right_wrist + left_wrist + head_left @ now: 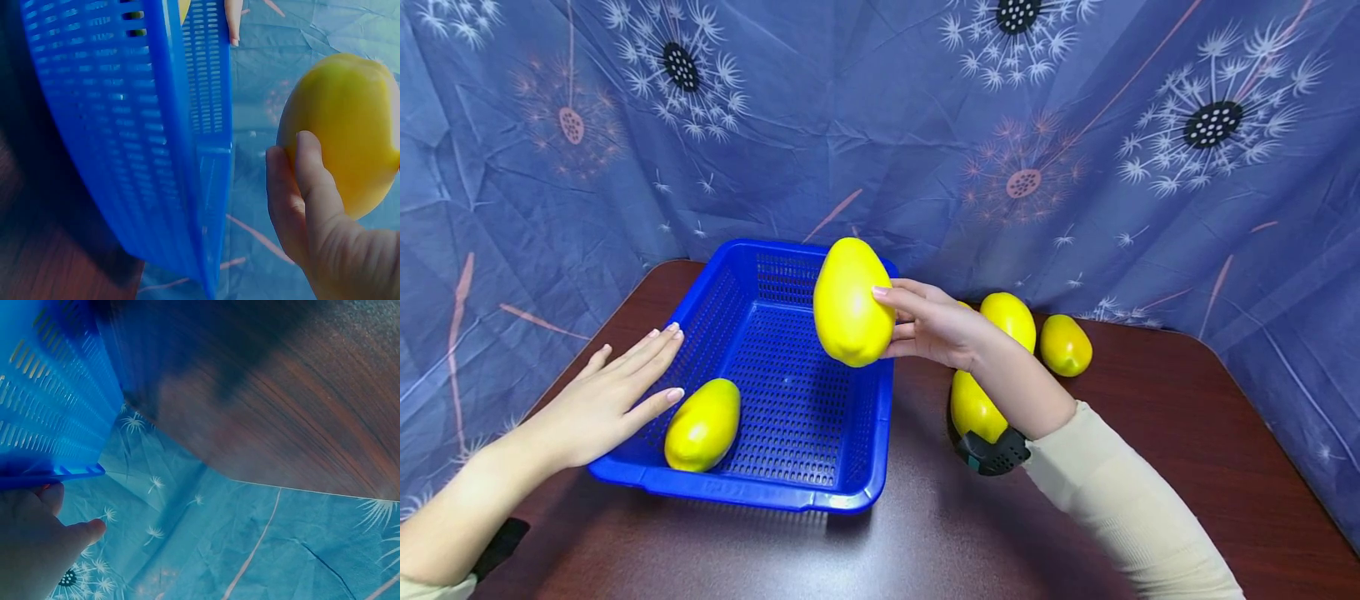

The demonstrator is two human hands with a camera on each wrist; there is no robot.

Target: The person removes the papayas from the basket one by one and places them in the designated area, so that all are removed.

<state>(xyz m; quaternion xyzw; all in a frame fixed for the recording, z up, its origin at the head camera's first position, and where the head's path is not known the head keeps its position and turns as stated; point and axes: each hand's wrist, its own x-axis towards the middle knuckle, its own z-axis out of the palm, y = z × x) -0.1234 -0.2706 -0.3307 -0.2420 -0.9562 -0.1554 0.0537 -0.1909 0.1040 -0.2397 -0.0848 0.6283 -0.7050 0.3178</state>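
My right hand (936, 321) grips a large yellow mango (852, 302) above the right side of a blue plastic basket (883, 433). In the right wrist view, thumb and fingers curl round the mango (340, 125), which is higher than the basket's rim (172, 112). A second mango (703, 425), yellow with a greenish tint, lies inside the basket at its near left corner. With fingers straight, my left hand (613, 400) rests at the basket's left rim. The left wrist view shows part of this hand (37, 531) just beside the rim.
Several more yellow mangoes, among them one (1009, 321) partly behind my right forearm and a smaller one (1066, 345), sit on the right of the dark wooden table (1157, 433). A blue curtain (880, 125) with dandelion prints hangs behind the table and along its sides.
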